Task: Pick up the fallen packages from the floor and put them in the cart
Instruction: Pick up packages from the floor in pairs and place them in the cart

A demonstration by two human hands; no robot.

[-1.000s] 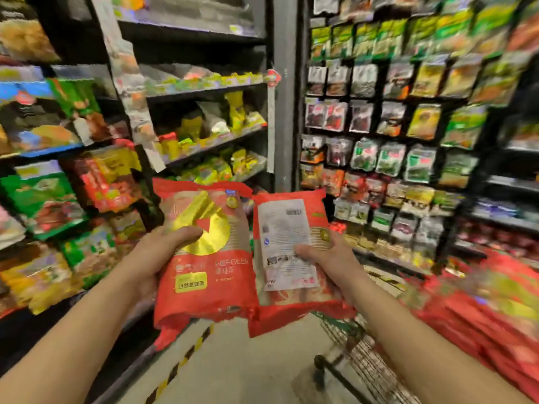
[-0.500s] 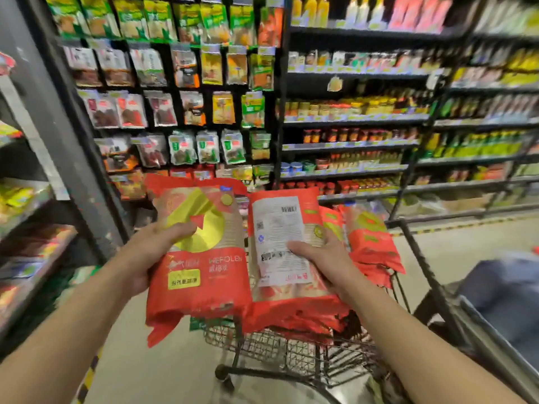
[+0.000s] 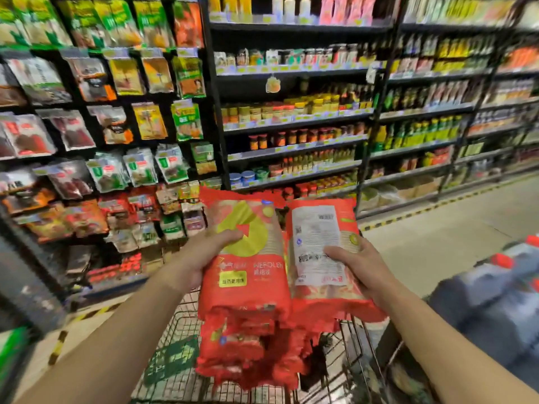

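Two held, one per side

My left hand (image 3: 204, 252) clamps a red plastic package with yellow circle emblem (image 3: 248, 275). My right hand (image 3: 361, 266) clamps a red plastic package with white back label (image 3: 318, 246). I hold both above the wire shopping cart (image 3: 175, 330), over red packages (image 3: 248, 354) piled inside.

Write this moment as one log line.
left grip: holds left pack | right grip: holds right pack | both over cart | cart: red packs inside
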